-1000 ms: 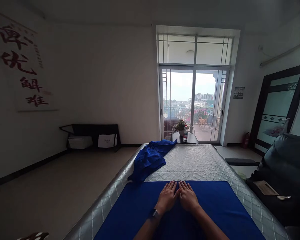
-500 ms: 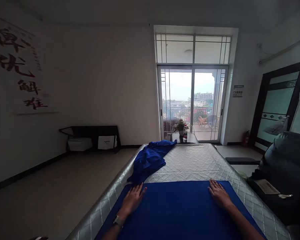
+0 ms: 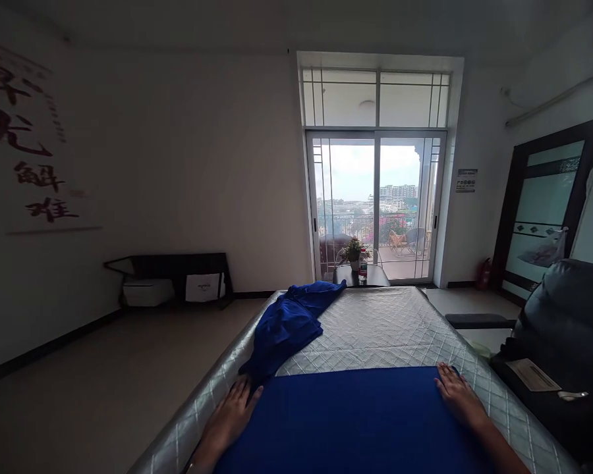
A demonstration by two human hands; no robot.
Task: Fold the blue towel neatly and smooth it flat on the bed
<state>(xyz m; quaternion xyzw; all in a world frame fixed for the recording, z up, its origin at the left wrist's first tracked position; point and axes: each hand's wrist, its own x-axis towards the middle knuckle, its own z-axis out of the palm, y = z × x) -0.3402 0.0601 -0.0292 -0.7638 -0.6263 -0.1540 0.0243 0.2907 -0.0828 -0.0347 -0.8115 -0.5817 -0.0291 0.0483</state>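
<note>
Apparently, you're smoothing the flat blue cloth on the silver tabletop, left hand and right hand near its far corners, fingers flat, slightly spread, pinching nothing; the next move probably calls for even pressure, leaving the crumpled cloth alone.

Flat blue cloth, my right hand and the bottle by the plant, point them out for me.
Flat blue cloth (image 3: 353, 418): head view, bare middle of its surface.
Right hand (image 3: 459, 397): head view, back of the hand.
Bottle (image 3: 362, 266): head view, middle of its body.
</note>
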